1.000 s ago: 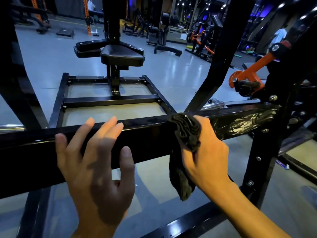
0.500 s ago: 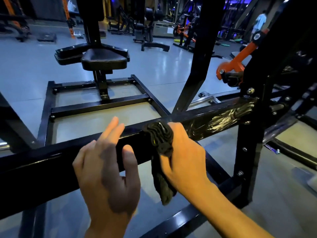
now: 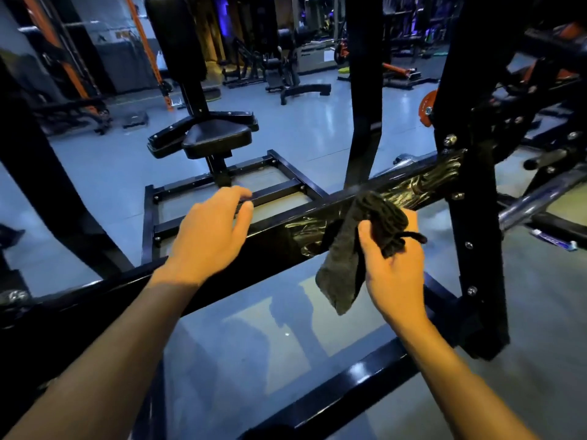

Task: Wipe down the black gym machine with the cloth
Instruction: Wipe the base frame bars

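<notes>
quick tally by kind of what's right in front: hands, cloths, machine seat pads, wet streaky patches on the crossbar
hands: 2 (left hand, right hand)
cloth: 1
seat pad: 1
wet streaky patches on the crossbar: 2 ()
total: 6

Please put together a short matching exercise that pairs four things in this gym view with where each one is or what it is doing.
Column one:
1. dark grey wiping cloth
2. left hand
3. black padded seat
4. black horizontal frame bar

Column two:
A. streaked with wet smears near the upright post
B. beyond the bar, on a post over the floor frame
C. bunched in the right hand
D. over the bar, fingers loosely bent, holding nothing

Pairs: 1-C, 2-D, 3-B, 4-A
</notes>
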A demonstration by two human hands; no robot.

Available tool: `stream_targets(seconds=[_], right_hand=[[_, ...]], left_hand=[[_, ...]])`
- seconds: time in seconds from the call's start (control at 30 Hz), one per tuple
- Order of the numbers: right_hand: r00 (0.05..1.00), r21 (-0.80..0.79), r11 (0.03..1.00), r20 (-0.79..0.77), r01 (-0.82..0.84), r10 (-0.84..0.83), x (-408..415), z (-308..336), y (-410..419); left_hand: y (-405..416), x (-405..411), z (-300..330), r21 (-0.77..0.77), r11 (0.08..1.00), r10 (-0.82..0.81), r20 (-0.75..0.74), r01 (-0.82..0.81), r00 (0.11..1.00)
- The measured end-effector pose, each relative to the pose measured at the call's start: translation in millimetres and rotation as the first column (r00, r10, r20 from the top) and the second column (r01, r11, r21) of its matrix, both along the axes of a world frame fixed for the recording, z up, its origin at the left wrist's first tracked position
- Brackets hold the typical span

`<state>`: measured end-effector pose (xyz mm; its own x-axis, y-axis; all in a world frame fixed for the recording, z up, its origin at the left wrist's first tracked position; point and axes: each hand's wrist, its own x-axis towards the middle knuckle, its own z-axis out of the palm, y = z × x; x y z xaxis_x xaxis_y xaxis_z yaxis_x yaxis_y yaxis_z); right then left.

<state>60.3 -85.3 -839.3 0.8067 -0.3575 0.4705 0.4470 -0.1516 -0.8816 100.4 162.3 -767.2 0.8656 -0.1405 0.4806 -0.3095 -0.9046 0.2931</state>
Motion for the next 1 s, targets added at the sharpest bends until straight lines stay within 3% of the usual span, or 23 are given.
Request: stream_targets(seconds=[0.2,0.33,0.47,0.57,0.7,0.83,0.9,1.0], right_hand=[[0.991,-0.21,0.976,-0.128,-0.06,0.034,-17.5,-51.2,31.8],[0.993,-0.432,0.899,0.119,0.068,-0.018,-17.8,-60.7,78.4],[0.968,-0.498,0.844,0.236,0.198,-0.087,2.0,-61.5,101.6],[0.931,-0.508,0.809,0.344,0.297,-0.125,19.6,-66.3,101.6],[0.927,-0.46,0.831,0.341,0.312,-0.159,26.8,-61.7,74.7],[0.959,-0.26,0.923,0.092,0.283,-0.268,60.0,-69.2,8.0],[0.93,-0.244,0.897,0.092,0.369,-0.357,67.9,-73.1,-7.9],[0.97,-0.264,0.934,0.023,0.24,-0.242,52.5,-68.4,21.1]], left_hand=[[-7.3,-0.6,-3.3,0.037,0.993,0.111,-0.005,-0.111,0.994],[-7.5,1.4,-6.9,0.054,0.989,0.138,0.015,-0.139,0.99],[-3.6,5.6,-11.0,0.062,0.986,0.153,0.036,-0.155,0.988],[-2.4,7.9,-12.0,0.061,0.983,0.174,0.043,-0.176,0.984],[-2.0,8.9,-13.4,0.055,0.983,0.17,0.055,-0.173,0.984],[-5.6,8.7,-14.2,0.069,0.982,0.168,0.075,-0.174,0.983],[-8.3,8.1,-14.0,0.081,0.982,0.165,0.091,-0.172,0.982],[-10.1,7.7,-14.2,0.067,0.98,0.18,0.092,-0.187,0.979]])
